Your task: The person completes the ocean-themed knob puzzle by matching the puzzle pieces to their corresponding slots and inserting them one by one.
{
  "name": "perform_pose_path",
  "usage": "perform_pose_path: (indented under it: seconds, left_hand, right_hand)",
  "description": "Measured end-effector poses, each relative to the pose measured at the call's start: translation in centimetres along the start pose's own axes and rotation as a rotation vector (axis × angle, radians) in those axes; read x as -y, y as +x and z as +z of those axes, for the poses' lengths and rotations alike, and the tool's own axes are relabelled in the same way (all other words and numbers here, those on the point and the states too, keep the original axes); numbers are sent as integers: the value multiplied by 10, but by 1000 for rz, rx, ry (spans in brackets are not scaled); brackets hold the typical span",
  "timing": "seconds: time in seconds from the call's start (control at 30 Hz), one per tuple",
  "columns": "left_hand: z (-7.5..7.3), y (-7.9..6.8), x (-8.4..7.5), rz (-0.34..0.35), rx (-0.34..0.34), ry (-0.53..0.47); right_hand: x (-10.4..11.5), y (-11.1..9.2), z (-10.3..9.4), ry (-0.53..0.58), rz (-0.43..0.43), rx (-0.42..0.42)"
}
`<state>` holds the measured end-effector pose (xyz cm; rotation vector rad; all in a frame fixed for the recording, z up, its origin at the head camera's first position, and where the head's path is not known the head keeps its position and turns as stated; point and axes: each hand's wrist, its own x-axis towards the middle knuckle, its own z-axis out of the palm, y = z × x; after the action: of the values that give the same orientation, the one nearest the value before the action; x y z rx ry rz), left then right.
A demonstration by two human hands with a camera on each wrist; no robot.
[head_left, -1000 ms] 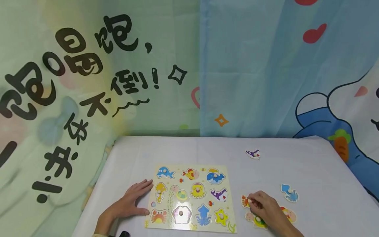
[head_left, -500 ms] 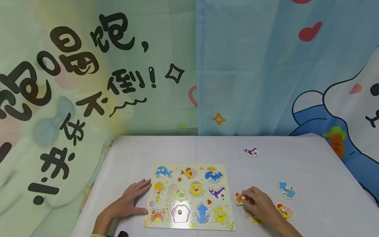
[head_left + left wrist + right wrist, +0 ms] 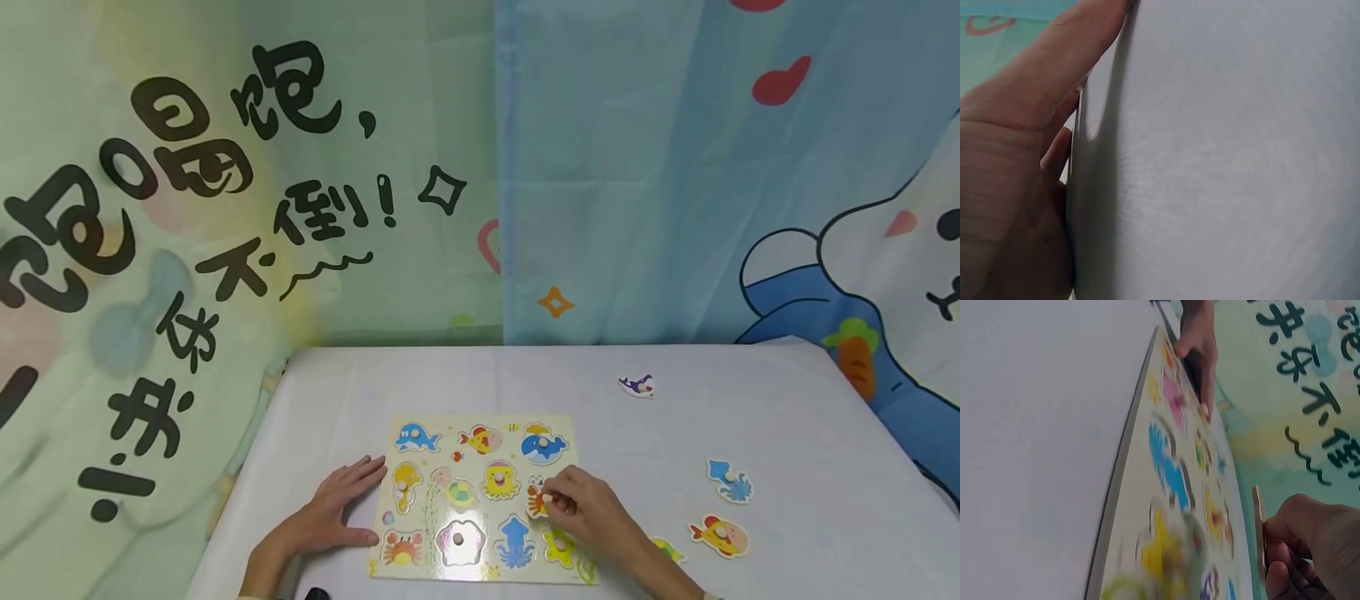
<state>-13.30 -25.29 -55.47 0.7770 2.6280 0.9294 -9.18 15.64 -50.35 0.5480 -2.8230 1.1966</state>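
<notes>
My right hand [image 3: 594,510] pinches the knob of a wooden crab puzzle piece [image 3: 536,497] over the right side of the yellow puzzle board [image 3: 540,575]. In the right wrist view, the crab piece [image 3: 1259,531] shows edge-on, apart from the board. My left hand [image 3: 330,508] touches the board's left edge with its fingers extended. Crab [image 3: 402,548], squid [image 3: 515,542] and turtle [image 3: 460,493] pictures show no knob. The purple whale picture is mostly hidden by my right hand and the crab piece. Knobbed pieces, including a shell [image 3: 461,545] and octopus [image 3: 500,481], sit in the board.
Right of the board lie loose pieces: a fish [image 3: 720,536], a squid [image 3: 730,482] and a turtle [image 3: 666,548] partly behind my right forearm. A purple whale piece [image 3: 637,385] lies farther back on the white tablecloth [image 3: 450,379]. Printed curtains [image 3: 615,208] hang behind.
My right hand has lifted the crab piece from beside the turtle piece and carried it left, over the board. The fish piece is uncovered now. My left hand stays at the board's edge.
</notes>
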Motion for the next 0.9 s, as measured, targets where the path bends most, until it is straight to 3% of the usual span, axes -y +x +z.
perform_pose_path:
  seconds: [0.23,0.5,0.7,0.9]
  left_hand:
    - [1,0,0,1,-2,-11]
    - [2,-2,3,-12,4,-7]
    - [2,-2,0,-13,-2,-26]
    - [2,-1,1,-2,-5,-2]
  right_hand:
    - [31,14,31,49,-153,59]
    - [56,22,58,75,-191,119]
    - [70,27,81,8,-239,132]
    - [89,37,98,-56,-203,221]
